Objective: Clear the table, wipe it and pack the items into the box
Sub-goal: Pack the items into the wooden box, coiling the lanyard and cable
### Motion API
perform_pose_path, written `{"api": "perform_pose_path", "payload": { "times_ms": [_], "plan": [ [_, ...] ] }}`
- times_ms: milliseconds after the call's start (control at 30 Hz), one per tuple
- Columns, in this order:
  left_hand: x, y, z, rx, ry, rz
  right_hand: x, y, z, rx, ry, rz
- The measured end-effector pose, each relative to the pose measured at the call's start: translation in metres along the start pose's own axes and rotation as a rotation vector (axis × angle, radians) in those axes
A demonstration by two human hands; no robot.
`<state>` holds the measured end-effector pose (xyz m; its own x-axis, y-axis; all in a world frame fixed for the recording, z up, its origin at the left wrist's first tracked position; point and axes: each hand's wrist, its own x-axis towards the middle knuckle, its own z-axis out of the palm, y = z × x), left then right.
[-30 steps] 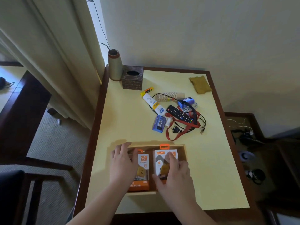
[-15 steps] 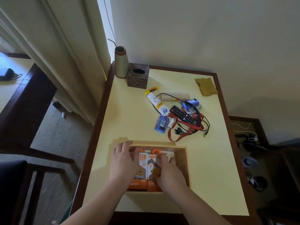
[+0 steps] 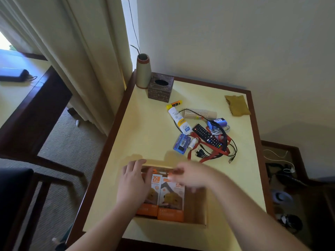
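Resting flat on charger pack (image 3: 156, 192), left hand (image 3: 133, 185) relaxed, right hand (image 3: 194, 175) blurred, grip unclear

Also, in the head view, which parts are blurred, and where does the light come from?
Head view: the right hand is smeared by motion blur, so its fingers cannot be read; the left hand, resting flat on a charger pack in the box, is fairly sharp. Daylight enters at the far left beside the curtain; the table shows soft shadows, no glare.
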<state>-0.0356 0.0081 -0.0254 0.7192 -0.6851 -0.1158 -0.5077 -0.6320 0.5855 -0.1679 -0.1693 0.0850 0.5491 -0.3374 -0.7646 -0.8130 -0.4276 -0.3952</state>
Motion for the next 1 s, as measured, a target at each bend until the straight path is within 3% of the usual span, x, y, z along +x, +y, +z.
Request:
{"api": "perform_pose_path", "payload": {
  "times_ms": [67, 133, 233, 367, 567, 767, 1000],
  "plan": [
    [0.000, 0.000, 0.001, -0.004, -0.009, -0.012, 0.011, -0.010, -0.044, 0.221, 0.041, -0.074],
    [0.001, -0.001, 0.000, -0.009, -0.017, -0.030, 0.031, -0.016, -0.078, 0.349, 0.256, -0.110],
    [0.000, -0.001, 0.000, -0.013, -0.026, -0.046, 0.070, -0.011, -0.113, 0.199, 0.530, -0.068],
    [-0.001, 0.000, 0.001, -0.002, -0.009, -0.061, 0.124, 0.004, -0.126, -0.124, 0.467, 0.051],
    [-0.003, 0.003, 0.002, 0.013, 0.017, -0.074, 0.173, 0.018, -0.115, -0.353, 0.473, 0.155],
    [-0.002, 0.005, 0.000, 0.036, 0.031, -0.057, 0.184, 0.029, -0.112, -0.283, 0.527, 0.192],
    [-0.001, 0.006, 0.000, 0.012, 0.015, -0.051, 0.163, 0.039, -0.107, -0.185, 0.610, 0.085]
  ]
}}
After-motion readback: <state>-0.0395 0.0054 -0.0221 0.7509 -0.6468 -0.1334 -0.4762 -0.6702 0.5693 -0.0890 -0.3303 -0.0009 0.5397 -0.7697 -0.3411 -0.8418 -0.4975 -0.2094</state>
